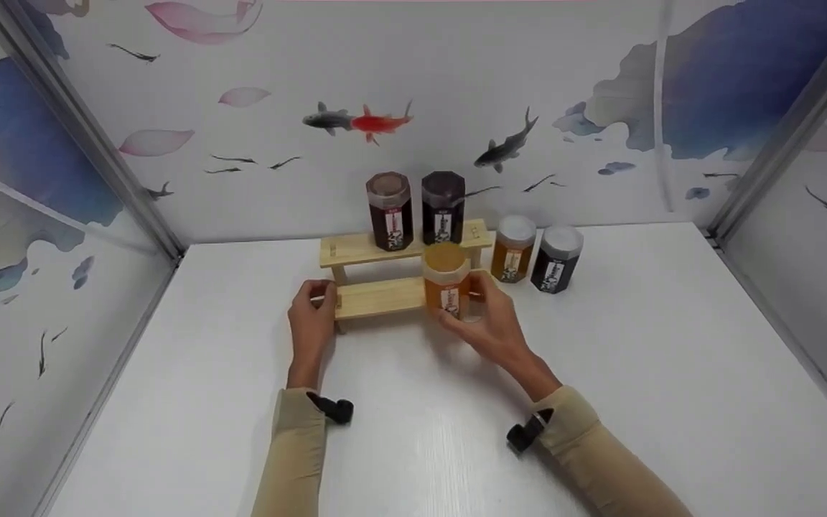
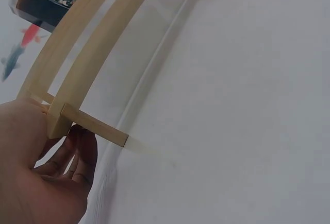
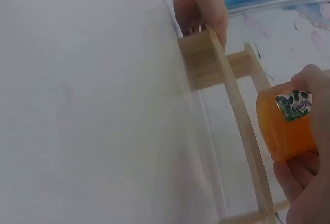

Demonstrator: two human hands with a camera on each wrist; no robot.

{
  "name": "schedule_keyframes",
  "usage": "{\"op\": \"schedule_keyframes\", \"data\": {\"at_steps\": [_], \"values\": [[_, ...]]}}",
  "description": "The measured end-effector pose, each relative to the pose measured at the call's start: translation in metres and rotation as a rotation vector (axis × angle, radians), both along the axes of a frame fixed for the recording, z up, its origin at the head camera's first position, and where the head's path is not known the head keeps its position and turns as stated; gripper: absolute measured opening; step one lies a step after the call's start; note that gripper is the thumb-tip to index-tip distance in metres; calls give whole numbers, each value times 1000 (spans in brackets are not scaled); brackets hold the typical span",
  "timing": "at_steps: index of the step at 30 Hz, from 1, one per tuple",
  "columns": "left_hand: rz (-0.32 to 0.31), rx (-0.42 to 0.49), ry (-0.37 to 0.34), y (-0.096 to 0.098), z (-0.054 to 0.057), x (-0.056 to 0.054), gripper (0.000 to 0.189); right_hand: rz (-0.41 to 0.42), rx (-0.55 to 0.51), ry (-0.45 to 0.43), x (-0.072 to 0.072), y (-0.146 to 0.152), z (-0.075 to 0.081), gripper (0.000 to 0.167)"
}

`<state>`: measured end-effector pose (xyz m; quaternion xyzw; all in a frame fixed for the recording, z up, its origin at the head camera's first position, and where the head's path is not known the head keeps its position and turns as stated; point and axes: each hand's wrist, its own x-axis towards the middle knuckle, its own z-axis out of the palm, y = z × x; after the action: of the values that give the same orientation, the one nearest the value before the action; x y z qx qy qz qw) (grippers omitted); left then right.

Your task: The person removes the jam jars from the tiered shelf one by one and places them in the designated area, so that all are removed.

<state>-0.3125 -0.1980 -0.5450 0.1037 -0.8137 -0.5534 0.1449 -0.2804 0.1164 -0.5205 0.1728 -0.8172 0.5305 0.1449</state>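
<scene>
A two-step wooden display rack (image 1: 381,296) stands on the white table. My left hand (image 1: 313,316) grips the left end of its lower step; the left wrist view shows the fingers (image 2: 85,154) curled at the end of the board. In my right hand (image 1: 492,323) is an orange jar (image 1: 446,280) with a pale lid band and a label, held upright near the right part of the lower step. Thumb and fingers are on opposite sides of it in the right wrist view. Whether the jar's base touches the step, I cannot tell.
On the upper step stand a dark red jar (image 1: 389,212) and a dark purple jar (image 1: 444,208). Right of the rack, an amber jar (image 1: 513,250) and a black jar (image 1: 556,260) with white lids sit on the table (image 1: 413,445). A printed wall (image 1: 564,57) rises behind.
</scene>
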Motion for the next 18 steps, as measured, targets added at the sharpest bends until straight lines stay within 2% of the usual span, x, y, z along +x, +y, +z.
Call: {"op": "schedule_keyframes", "data": {"at_steps": [3,9,18], "values": [[4,0,-1,0,0,0,29,-42,-41,42,-3,24,2,69],[8,-3,-4,0,-2,1,29,-195,-131,117,-11,69,12,70],[0,-5,-7,0,-1,0,31,-494,-286,57,-25,133,17,65]]}}
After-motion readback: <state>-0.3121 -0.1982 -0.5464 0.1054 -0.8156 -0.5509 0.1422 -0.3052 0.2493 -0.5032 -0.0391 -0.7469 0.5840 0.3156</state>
